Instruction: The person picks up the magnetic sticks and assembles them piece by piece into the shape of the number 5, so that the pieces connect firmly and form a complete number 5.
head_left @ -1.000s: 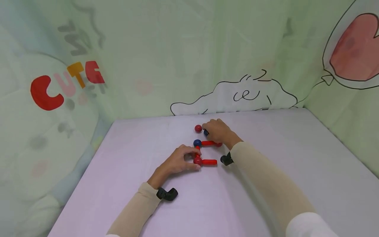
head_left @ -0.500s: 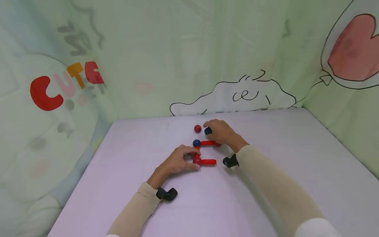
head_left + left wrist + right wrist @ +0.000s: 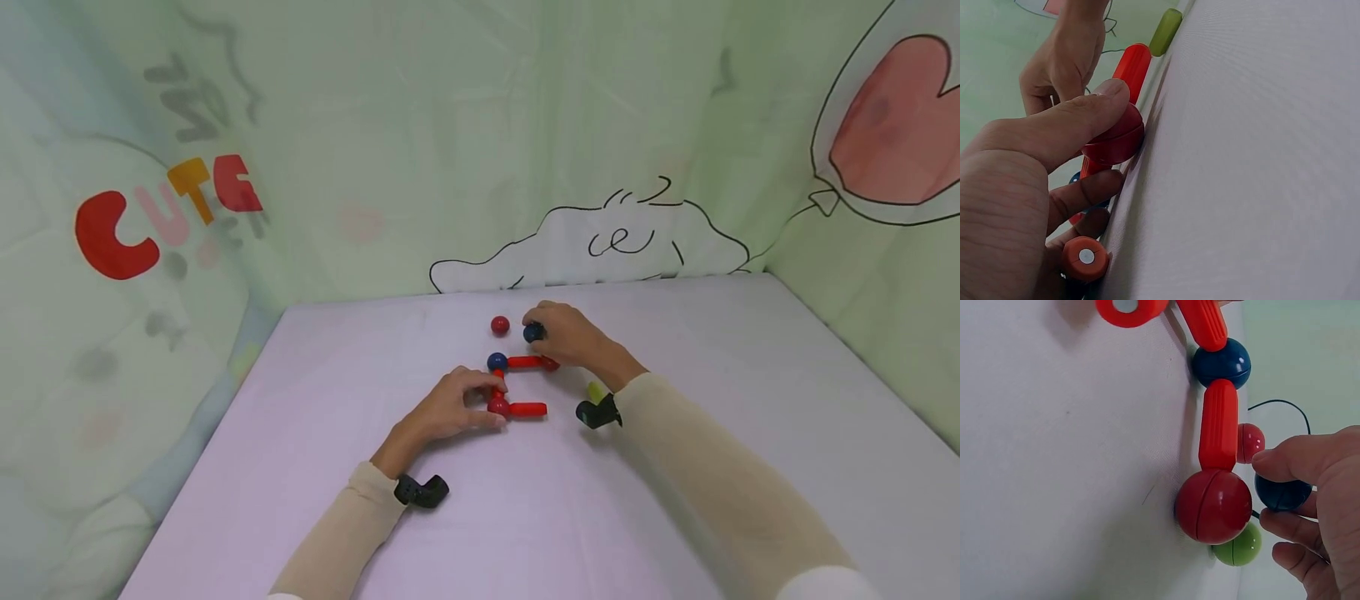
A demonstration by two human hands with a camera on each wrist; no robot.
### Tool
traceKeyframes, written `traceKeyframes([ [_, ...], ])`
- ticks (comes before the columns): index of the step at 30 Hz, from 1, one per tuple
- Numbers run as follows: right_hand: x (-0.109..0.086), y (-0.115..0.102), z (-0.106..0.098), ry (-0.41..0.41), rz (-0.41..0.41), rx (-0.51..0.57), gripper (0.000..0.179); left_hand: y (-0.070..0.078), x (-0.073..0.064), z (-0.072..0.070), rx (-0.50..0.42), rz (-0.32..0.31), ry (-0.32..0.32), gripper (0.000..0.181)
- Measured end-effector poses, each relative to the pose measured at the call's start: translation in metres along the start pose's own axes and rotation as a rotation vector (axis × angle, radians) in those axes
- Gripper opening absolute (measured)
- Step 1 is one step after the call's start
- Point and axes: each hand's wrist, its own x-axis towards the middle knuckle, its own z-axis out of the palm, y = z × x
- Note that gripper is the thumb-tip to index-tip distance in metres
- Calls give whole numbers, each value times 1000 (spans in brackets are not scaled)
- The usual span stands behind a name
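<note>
My left hand (image 3: pixel 450 406) holds a red ball (image 3: pixel 1119 140) at the near corner of a connected frame, thumb on its top and fingers on the far side. From that ball one red rod (image 3: pixel 528 409) points right; another runs back to a blue ball (image 3: pixel 497 362). A further red rod (image 3: pixel 1218 425) links this blue ball to a second red ball (image 3: pixel 1215 506). Behind the frame, my right hand (image 3: pixel 573 335) pinches a separate dark blue ball (image 3: pixel 1282 494) between thumb and fingers. A loose red ball (image 3: pixel 500 326) lies just left of it.
A green rod (image 3: pixel 1165 32) lies on the table to the right, partly behind the right wrist's black camera (image 3: pixel 597 412) in the head view. A green ball (image 3: pixel 1239 544) shows behind the frame's red ball in the right wrist view. Printed cloth (image 3: pixel 360 167) encloses the table.
My right hand has shifted slightly right with the dark blue ball, widening its gap from the loose red ball. The green rod has come into sight beside the right wrist. My left hand stays put.
</note>
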Motion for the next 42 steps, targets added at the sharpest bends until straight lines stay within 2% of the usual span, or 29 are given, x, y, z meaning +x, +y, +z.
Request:
traceKeyframes([
  [4, -5, 0, -2, 17, 2, 15, 43, 1, 0, -1, -5, -16, 0, 39],
  [11, -17, 1, -6, 40, -2, 46, 42, -2, 0, 0, -3, -10, 6, 39],
  [22, -30, 1, -4, 37, -83, 56, 39, 0, 0, -1, 9, 10, 10, 40],
  [27, -37, 1, -6, 0, -103, 60, 39, 0, 0, 0, 16, 9, 12, 40],
  [31, -42, 2, -6, -60, -114, 57, 36, -1, 0, 0, 26, 7, 17, 40],
  [42, -53, 1, -5, -170, -91, 68, 36, -3, 1, 0, 27, 4, 21, 41],
])
